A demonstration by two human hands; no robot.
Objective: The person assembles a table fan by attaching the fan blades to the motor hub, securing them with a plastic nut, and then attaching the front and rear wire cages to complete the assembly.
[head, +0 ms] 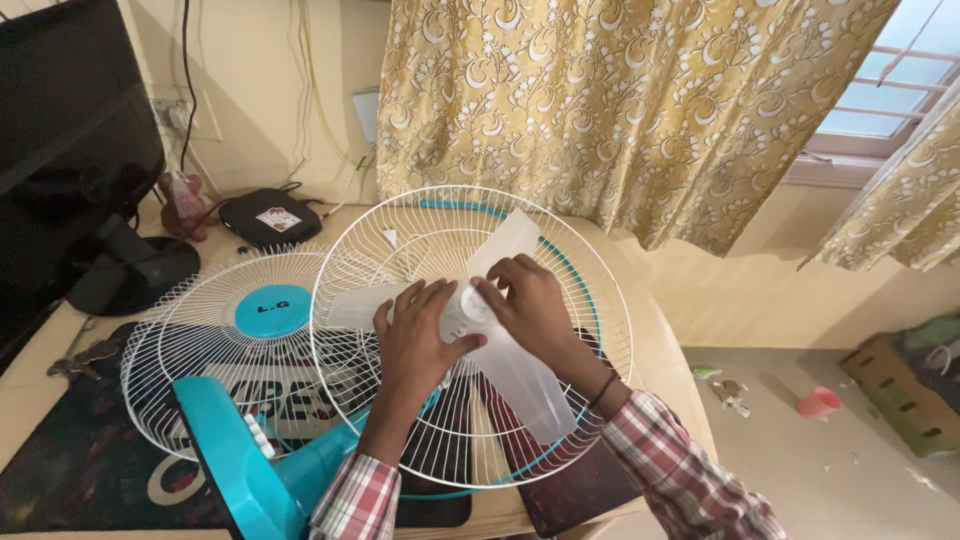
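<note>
A translucent white fan blade (520, 375) sits inside the rear wire guard (390, 225) of a teal fan laid on the table. My left hand (415, 340) rests on the blade's hub from the left, fingers curled over it. My right hand (530, 305) grips the hub's centre (470, 308) from the right with thumb and fingertips. The fan's teal stand (240, 460) points toward me at the lower left. Beside it on the left lies the front wire guard (180, 340) with a teal round centre cap (272, 310).
A black monitor (70, 140) on its stand fills the far left. A black box (270, 215) with cables sits by the wall. Keys (75, 358) lie on the table's left edge. Yellow patterned curtains (620, 100) hang behind. On the floor are a pink cup (818, 402) and a cardboard box (900, 395).
</note>
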